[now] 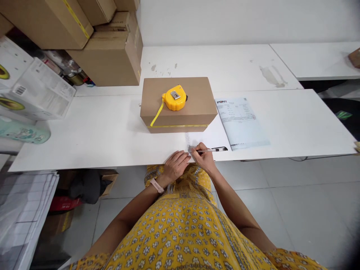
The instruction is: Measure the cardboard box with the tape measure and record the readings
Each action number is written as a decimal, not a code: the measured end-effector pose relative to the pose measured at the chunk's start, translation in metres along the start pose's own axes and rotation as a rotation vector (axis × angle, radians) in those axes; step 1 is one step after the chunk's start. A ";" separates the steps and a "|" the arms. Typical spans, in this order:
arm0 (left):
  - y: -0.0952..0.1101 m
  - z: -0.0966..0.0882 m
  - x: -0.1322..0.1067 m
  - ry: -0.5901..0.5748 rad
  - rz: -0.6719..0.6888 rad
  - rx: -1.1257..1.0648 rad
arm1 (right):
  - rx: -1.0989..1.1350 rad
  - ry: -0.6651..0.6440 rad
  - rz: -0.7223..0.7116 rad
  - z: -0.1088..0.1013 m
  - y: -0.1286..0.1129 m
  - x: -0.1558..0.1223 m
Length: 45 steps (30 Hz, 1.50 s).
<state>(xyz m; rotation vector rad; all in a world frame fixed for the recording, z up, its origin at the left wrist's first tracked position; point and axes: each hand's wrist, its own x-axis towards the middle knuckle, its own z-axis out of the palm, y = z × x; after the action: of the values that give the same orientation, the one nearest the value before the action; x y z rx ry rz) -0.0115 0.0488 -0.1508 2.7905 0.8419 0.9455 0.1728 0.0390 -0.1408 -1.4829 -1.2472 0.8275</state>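
Note:
My right hand (204, 157) is closed around a pen (213, 150) whose tip rests on a white spiral notebook (208, 137) at the table's front edge. My left hand (176, 165), with a pink watch on the wrist, lies flat with fingers stretched on the table edge beside the notebook's spiral. Just behind the notebook stands a brown cardboard box (194, 105) with a yellow tape measure (174, 98) on top, its tape hanging over the box's front left. A light blue printed form (240, 122) lies right of the box.
The white table (98, 131) runs left to right, with another white table (225, 63) behind. Stacked cardboard boxes (112, 56) stand at the back left. White printed cartons (36, 90) sit at the left edge. Papers (22, 210) pile on the floor at lower left.

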 end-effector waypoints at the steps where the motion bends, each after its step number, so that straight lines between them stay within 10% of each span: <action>1: 0.000 0.000 0.000 -0.002 -0.002 -0.002 | -0.004 0.002 0.001 0.000 0.000 0.000; 45: -0.001 0.002 -0.002 -0.012 -0.013 -0.022 | -0.025 0.028 -0.004 -0.001 -0.002 0.001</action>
<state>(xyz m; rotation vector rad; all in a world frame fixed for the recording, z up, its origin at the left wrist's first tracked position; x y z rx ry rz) -0.0122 0.0484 -0.1541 2.7657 0.8420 0.9292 0.1732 0.0401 -0.1383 -1.5070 -1.2433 0.7886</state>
